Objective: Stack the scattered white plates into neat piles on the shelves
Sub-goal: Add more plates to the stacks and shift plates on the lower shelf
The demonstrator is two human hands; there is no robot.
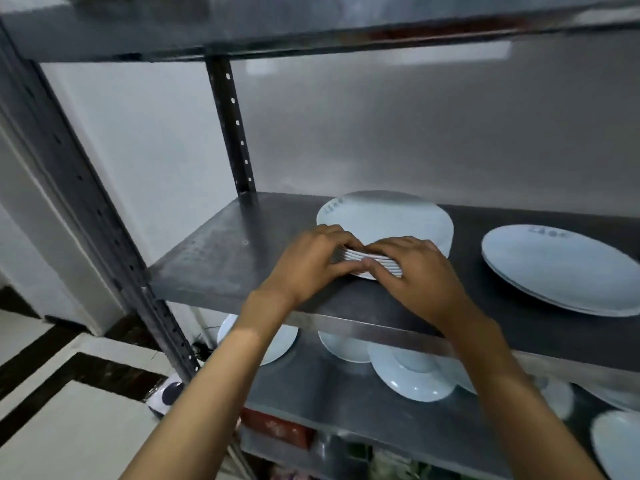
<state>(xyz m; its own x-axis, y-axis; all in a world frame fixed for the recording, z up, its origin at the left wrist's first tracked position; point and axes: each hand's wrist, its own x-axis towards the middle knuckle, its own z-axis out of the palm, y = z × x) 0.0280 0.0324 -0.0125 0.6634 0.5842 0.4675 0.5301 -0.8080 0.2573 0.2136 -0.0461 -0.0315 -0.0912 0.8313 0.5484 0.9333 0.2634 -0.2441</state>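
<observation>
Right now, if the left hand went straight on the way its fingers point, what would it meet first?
The left hand already holds the near edge of the plate stack, fingers pointing right and away. Going on, it would probably meet the right hand, whose fingers touch it there. Depth is unclear.

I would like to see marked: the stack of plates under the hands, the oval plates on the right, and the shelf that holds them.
stack of plates [388, 220], head view, top plate's face.
oval plates [561, 265], head view, top plate's middle.
shelf [221, 258], head view, bare left part.
</observation>
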